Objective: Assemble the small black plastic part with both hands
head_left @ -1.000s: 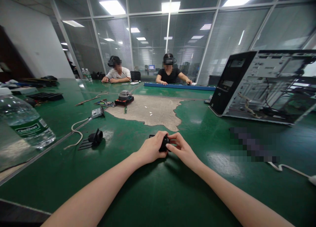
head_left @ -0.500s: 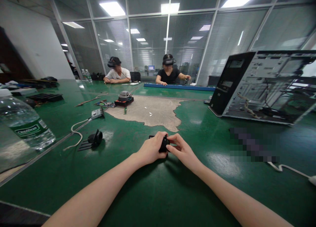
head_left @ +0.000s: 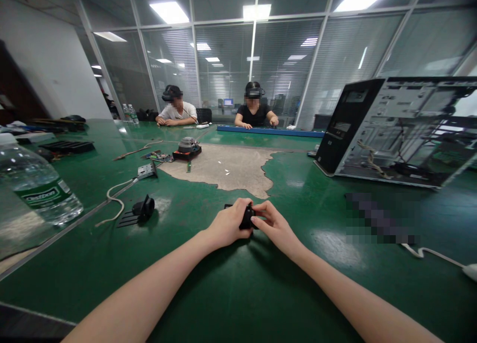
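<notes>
A small black plastic part (head_left: pixel 247 219) is between my hands, low over the green table (head_left: pixel 261 293) in the middle of the view. My left hand (head_left: pixel 234 219) is closed around it from the left and hides much of it. From the right, the thumb and fingers of my right hand (head_left: pixel 271 220) pinch its right end. What kind of part it is, I cannot make out. A black bracket-like plastic piece (head_left: pixel 143 210) with long prongs lies to the left of my hands.
An open computer case (head_left: pixel 402 134) stands at the right. At left are a water bottle (head_left: pixel 44 189) and a metal box with a cable (head_left: pixel 146 170). A heatsink with a fan (head_left: pixel 187 148) sits farther back. Two people sit across the table behind a blue bar (head_left: pixel 268 130).
My hands stay in nearly the same place, with only slight finger movement on the black part. Across the table, one person's raised hand has come lower and inward.
</notes>
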A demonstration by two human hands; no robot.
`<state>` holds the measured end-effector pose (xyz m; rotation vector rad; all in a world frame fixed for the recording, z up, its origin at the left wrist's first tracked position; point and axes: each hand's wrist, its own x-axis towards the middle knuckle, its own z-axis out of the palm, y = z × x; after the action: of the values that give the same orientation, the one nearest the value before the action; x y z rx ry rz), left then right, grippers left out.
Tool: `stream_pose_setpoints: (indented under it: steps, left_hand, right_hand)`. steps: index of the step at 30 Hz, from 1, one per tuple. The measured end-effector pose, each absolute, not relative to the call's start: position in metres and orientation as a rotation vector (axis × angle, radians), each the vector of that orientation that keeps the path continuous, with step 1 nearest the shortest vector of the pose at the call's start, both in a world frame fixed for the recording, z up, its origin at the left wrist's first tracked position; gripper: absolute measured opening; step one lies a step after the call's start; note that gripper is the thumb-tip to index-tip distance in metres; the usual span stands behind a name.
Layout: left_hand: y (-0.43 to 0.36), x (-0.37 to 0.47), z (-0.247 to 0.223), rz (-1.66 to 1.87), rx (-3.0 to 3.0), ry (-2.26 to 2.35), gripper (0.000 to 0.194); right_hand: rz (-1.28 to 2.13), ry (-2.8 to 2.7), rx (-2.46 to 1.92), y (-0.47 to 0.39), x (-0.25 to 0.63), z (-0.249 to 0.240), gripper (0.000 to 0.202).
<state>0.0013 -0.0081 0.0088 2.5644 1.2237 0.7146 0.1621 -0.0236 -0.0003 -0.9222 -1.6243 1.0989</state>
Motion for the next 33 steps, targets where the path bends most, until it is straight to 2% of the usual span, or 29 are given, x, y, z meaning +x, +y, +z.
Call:
stream_pose_setpoints:
  steps: [9,19,25,33]
  left_hand:
    - [-0.008,0.0011,0.0086,0.708,2.557,1.23,0.061]
    - [-0.0079,0.0016,0.0084,0.703,2.558,1.241,0.06]
    - [-0.0078,0.0021,0.0094,0.685,2.552,1.248,0.063]
    - [-0.0089,0.0009,0.0095,0.689,2.553,1.243,0.061]
  right_hand:
    - [1.1,-1.609,-1.03,-0.0205,0.1615,-0.0009,0.025]
    - [1.11,-1.6,-0.927,-0.0233,0.1618,-0.002,0.018]
    - [1.07,-1.62,-1.032,-0.0215,0.1607,-0.0008,0.028]
    - [1.039,-1.654,-0.964,-0.0257,0.162,0.0019,0.016]
